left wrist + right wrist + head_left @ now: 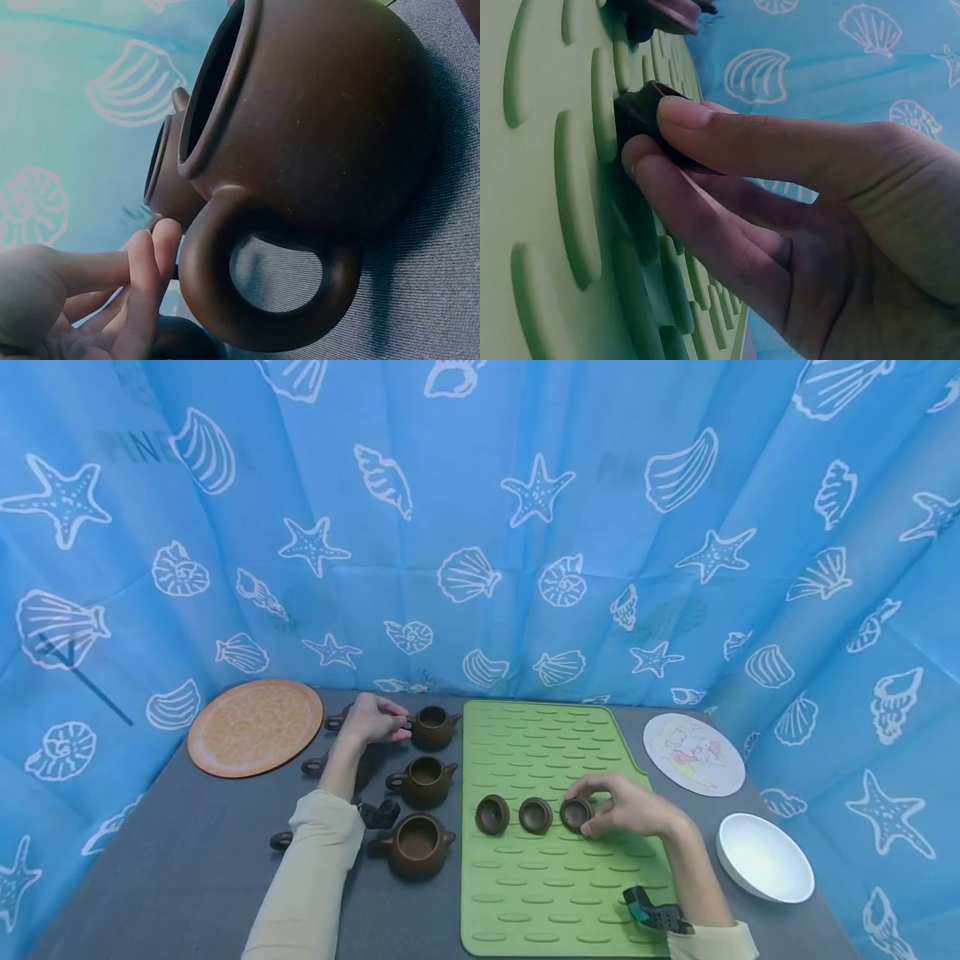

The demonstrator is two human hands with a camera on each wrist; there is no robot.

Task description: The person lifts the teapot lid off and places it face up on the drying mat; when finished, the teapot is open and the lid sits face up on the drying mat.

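At the back of the table my left hand (378, 720) pinches the handle of a brown teapot (432, 737), which stands upright without its lid. Closer to me in the same column stand two more open teapots, a middle one (426, 782) and a near one (417, 847). On the green drying mat (525, 893), three small brown lids lie hollow side up in a row. Thumb and fingers of my right hand (626, 806) pinch the rightmost lid (576, 815) by its rim, low over the mat. To its left are the middle lid (536, 816) and left lid (492, 815).
My left forearm partly hides a second column of brown teapots, one handle (313, 767) showing. Back left lies a round orange-brown placemat (255, 727). A round picture mat (693, 753) and a white bowl (765, 857) are on the right. A blue curtain (480, 527) hangs behind the table.
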